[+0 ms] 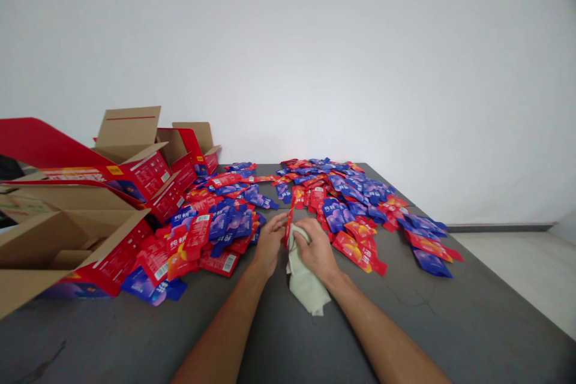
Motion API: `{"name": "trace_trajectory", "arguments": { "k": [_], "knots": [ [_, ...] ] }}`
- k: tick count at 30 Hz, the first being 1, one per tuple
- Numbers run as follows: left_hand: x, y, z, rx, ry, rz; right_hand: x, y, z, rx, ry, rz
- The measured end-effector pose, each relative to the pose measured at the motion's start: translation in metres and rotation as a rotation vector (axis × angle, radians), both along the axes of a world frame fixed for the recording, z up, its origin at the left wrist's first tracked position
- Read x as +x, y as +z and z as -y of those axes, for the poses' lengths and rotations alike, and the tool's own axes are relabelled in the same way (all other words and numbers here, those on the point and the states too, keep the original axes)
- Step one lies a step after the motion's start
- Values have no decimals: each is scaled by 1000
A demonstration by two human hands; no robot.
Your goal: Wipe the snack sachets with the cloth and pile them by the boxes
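Between my hands a red pouch [289,222] stands on edge, seen nearly side-on. My left hand [270,245] grips it from the left, its fingers against the pouch's face. My right hand [317,251] is closed on a pale green cloth [306,285], which is pressed to the pouch's right side and hangs down towards the table. Piles of red and blue pouches lie close by on both sides, one heap [198,231] on the left and another [335,213] on the right.
Open cardboard boxes with red printed sides [121,246] stand along the left of the dark table [288,348]. A small stack of pouches [429,246] lies near the table's right edge. Behind the table rises a white wall [315,60].
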State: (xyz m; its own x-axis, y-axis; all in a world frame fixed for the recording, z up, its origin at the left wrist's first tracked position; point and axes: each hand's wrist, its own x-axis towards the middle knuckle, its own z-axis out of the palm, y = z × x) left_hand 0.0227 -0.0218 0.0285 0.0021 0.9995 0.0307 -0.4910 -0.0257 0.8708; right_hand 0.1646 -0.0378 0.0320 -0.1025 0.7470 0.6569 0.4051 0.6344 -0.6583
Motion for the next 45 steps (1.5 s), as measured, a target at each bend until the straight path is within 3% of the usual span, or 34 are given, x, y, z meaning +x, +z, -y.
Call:
{"name": "trace_trajectory", "arguments": {
  "k": [5,8,15,22,27,36,42,45],
  "knots": [
    [9,7,8,-22,-112,53,-1,1,1,-9,-23,-7],
    [9,8,7,-37,-53,108,-1,0,1,-18,-29,5],
    [3,7,3,-12,-124,200,-4,3,7,-21,125,139],
    [8,4,11,-52,-280,65,16,6,-6,-8,-207,38],
    [14,5,13,-42,-307,54,21,9,-6,-7,-241,35],
    [11,3,10,-1,-233,61,-4,9,9,-32,-12,144],
    [7,6,7,167,-79,-340,-1,16,16,-111,-40,326],
    [5,9,6,178,-5,-390,-2,14,19,-169,-31,440]
  ]
}}
